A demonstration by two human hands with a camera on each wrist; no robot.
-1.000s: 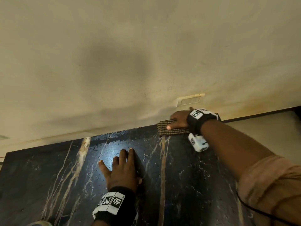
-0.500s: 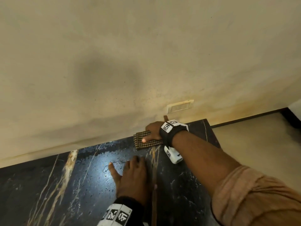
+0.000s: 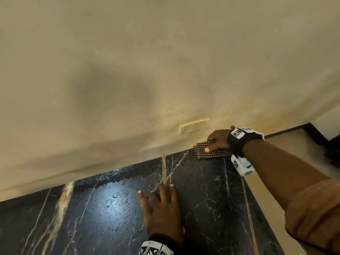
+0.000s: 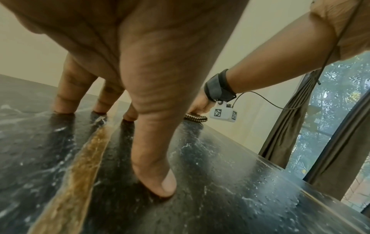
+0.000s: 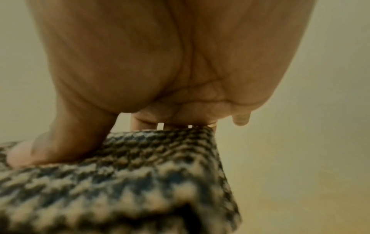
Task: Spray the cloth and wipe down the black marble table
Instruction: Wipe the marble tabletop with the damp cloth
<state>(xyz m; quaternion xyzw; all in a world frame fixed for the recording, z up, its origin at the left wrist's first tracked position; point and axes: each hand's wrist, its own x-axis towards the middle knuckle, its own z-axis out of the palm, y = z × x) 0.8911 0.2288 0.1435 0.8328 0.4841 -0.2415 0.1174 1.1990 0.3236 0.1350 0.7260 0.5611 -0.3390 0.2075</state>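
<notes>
Wall (image 3: 128, 61), cream and stained, fills most of my head view, with a small pale plate (image 3: 194, 125) set low in it. Below it runs the black marble counter (image 3: 211, 199), streaked with white and one tan vein, its surface beaded with wet and glaring where light strikes it. The counter's far edge meets the wall; its right edge falls off to a pale floor (image 3: 294, 144). In the left wrist view a brown curtain (image 4: 286, 126) hangs beside a window (image 4: 340, 110) past that end.

My right arm reaches across to the far right corner, sleeve (image 3: 316, 214) rolled at the forearm. My right hand (image 3: 219, 138) lies flat on the cloth (image 3: 213, 152), fingers straight and pointing left, thumb laid along the near side; the grip is spread and pressing down, not pinching. The cloth is a folded checked pad, dark and tan, lying under my palm and fingers at the corner, close against the wall, with its left end and near edge showing past my hand. The right wrist view shows the thumb (image 5: 60, 142) bearing on the weave and the fingertips down on its far edge.

My left hand (image 3: 161, 212) is planted on the bare counter, well apart from the cloth and nearer to me, fingers spread and straight, tips and thumb (image 4: 154, 174) touching the wet marble beside the tan vein. It holds nothing.

Black bands with white marker blocks (image 3: 242, 165) sit on both wrists.
</notes>
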